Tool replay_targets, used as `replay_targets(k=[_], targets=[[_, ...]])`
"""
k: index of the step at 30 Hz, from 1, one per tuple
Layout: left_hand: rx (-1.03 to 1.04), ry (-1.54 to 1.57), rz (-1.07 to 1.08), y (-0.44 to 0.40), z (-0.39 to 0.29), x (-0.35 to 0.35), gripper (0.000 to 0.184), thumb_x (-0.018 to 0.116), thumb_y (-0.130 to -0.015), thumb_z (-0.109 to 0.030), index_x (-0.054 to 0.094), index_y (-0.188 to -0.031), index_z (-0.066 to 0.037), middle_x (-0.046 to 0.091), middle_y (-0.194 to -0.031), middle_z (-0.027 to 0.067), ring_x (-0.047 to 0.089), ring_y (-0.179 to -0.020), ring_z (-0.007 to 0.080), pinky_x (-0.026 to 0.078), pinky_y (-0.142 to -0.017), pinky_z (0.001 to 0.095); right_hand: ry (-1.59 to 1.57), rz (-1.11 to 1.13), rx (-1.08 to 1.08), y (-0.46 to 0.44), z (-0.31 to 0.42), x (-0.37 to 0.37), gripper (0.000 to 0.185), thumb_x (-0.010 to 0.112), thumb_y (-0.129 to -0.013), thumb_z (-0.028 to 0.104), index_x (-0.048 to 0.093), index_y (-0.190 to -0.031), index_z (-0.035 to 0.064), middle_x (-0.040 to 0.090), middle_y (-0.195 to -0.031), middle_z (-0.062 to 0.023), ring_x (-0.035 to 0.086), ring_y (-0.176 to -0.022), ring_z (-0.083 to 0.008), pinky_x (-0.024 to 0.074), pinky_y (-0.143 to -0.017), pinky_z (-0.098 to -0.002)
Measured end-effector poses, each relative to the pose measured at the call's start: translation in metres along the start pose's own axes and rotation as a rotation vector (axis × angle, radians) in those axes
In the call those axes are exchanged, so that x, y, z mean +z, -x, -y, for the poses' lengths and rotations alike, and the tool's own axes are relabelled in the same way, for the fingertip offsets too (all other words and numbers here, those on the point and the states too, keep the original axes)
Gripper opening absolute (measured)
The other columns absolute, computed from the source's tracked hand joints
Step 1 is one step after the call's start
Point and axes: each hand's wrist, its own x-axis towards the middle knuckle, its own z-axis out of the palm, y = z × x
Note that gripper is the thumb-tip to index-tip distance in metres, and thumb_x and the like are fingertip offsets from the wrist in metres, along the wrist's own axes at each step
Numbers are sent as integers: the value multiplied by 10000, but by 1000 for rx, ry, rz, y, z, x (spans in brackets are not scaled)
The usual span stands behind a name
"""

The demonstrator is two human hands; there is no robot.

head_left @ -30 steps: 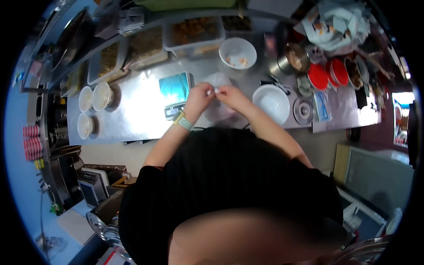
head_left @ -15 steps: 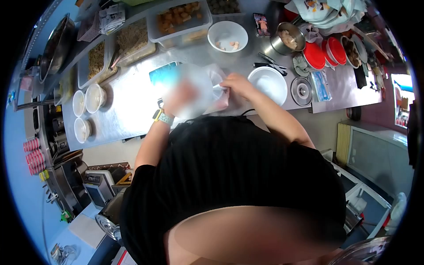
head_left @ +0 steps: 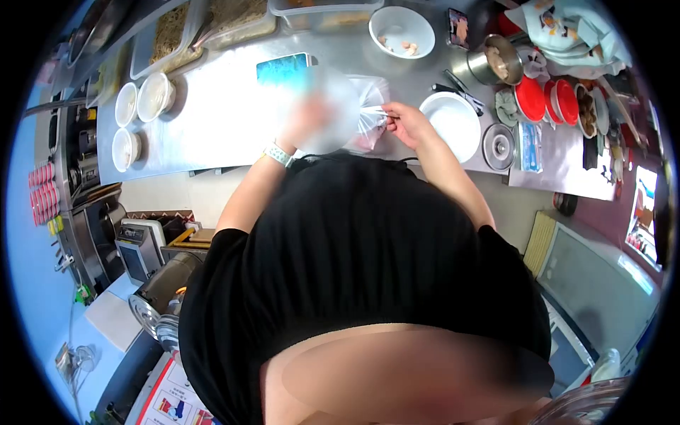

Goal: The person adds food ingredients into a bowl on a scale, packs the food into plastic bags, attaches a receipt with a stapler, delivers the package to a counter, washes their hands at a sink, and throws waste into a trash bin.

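Observation:
A thin plastic bag (head_left: 370, 99) lies on the steel counter in front of me, with something pinkish showing through its lower part. My right hand (head_left: 405, 123) pinches the gathered plastic at the bag's right side. To the left of the bag, my left hand (head_left: 306, 119) is covered by a blur, so its fingers cannot be made out. A light band is on that wrist. Just beyond the left hand is a blue-topped scale (head_left: 282, 69), partly hidden by the blur. An empty white bowl (head_left: 450, 126) stands right of my right hand.
Three white tubs (head_left: 154, 98) stand at the left. Food containers (head_left: 322, 13) line the back. Behind the bag is a bowl with pink pieces (head_left: 401, 32). A phone (head_left: 457, 28), metal pot (head_left: 496, 60), red lids (head_left: 530, 99) and round metal lid (head_left: 499, 146) are at the right.
Both hands were together over the bag a second ago; the left has since moved away to the left. My right hand keeps its pinch on the plastic. The whole view has shifted.

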Motion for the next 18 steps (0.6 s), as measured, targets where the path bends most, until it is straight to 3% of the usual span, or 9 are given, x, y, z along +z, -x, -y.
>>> replay_targets(k=[4, 5, 8, 10, 12, 14, 16, 17, 18], targets=[[-38, 105, -62, 4, 20, 16, 256, 717, -842, -249, 573, -754, -57, 538, -702, -24, 466, -660, 76, 393, -614, 233, -144, -74, -42, 23, 29, 27, 172, 605, -881, 170, 603, -909, 1, 586, -820, -49, 519, -709, -126, 443, -673, -279], [-82, 184, -49, 5, 18, 18, 247, 710, -850, -241, 567, -760, -62, 539, -709, -33, 461, -661, 69, 388, -610, 224, -149, 69, -49, 26, 32, 27, 183, 609, -889, 185, 604, -919, 5, 599, -859, -60, 550, -770, -143, 457, -743, -291], [-111, 500, 14, -3, 2, 17, 167, 643, -898, -186, 533, -837, -75, 580, -762, -25, 493, -705, 58, 392, -658, 207, -215, 215, -222, 26, 26, 43, 189, 596, -903, 196, 604, -913, 8, 595, -856, -55, 562, -794, -146, 454, -770, -296], [-143, 709, 61, -6, -5, 16, 116, 599, -930, -149, 511, -889, -84, 607, -798, -19, 514, -734, 51, 395, -690, 196, -164, 220, -248, 22, 27, 43, 198, 573, -921, 214, 607, -894, 21, 580, -829, -48, 560, -810, -140, 449, -777, -286], [-169, 838, 81, -5, -2, 19, 92, 572, -943, -139, 497, -925, -89, 629, -841, -5, 537, -775, 56, 403, -739, 201, 152, 168, -278, 23, 26, 42, 199, 550, -936, 212, 597, -876, 27, 560, -805, -39, 545, -817, -136, 431, -761, -275], [-180, 754, 43, -8, -14, 12, 96, 566, -947, -141, 501, -901, -87, 616, -824, -6, 529, -762, 67, 405, -753, 208, 84, 123, -376, 28, 27, 52, 227, 535, -943, 233, 567, -816, 48, 546, -787, -39, 516, -783, -130, 413, -710, -265], [-213, 779, 7, -10, -12, 14, 105, 554, -948, -132, 509, -867, -82, 590, -785, -7, 521, -752, 81, 404, -762, 215, -358, 166, -187, 23, 23, 47, 263, 523, -946, 246, 513, -747, 75, 534, -772, -36, 487, -743, -130, 404, -677, -273], [-315, 895, -14, -9, -18, 12, 112, 551, -946, -126, 514, -850, -80, 577, -767, -6, 517, -748, 87, 404, -765, 221, -473, 169, -135, 16, 21, 42, 268, 502, -945, 243, 465, -725, 94, 508, -747, -32, 480, -706, -133, 387, -601, -252], [-419, 1009, -36, -7, -22, 10, 121, 549, -944, -120, 518, -834, -79, 563, -750, -5, 514, -745, 94, 404, -768, 227, -475, 166, -134, 14, 17, 37, 268, 502, -945, 243, 465, -725, 94, 508, -747, -32, 480, -706, -133, 387, -601, -252]])
